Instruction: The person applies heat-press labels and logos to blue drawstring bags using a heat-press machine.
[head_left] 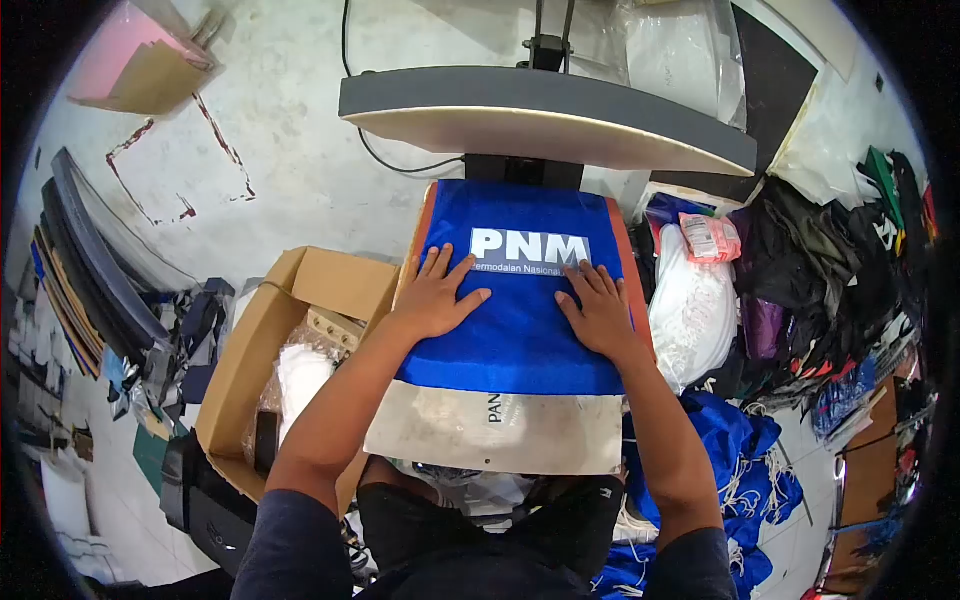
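Observation:
A blue piece of fabric (520, 345) is spread over the lower plate of a heat press. On it lies a transfer sheet (530, 252) with white "PNM" lettering and smaller text below. My left hand (437, 300) lies on the fabric at the sheet's left edge, fingers spread. My right hand (600, 310) rests open at the sheet's lower right corner, its fingertips covering part of the small text. Above and behind hangs the raised upper platen (550, 125) of the press. A pale board (440, 425) marked "PAN" sticks out below the fabric toward me.
Left of the press stands an open cardboard box (235, 390) with a power strip (335, 327) inside. On the right are a white bundle (690, 310), a pink packet (710, 238) and dark clothing (800, 250). Blue drawstring fabric (720, 460) is heaped at lower right.

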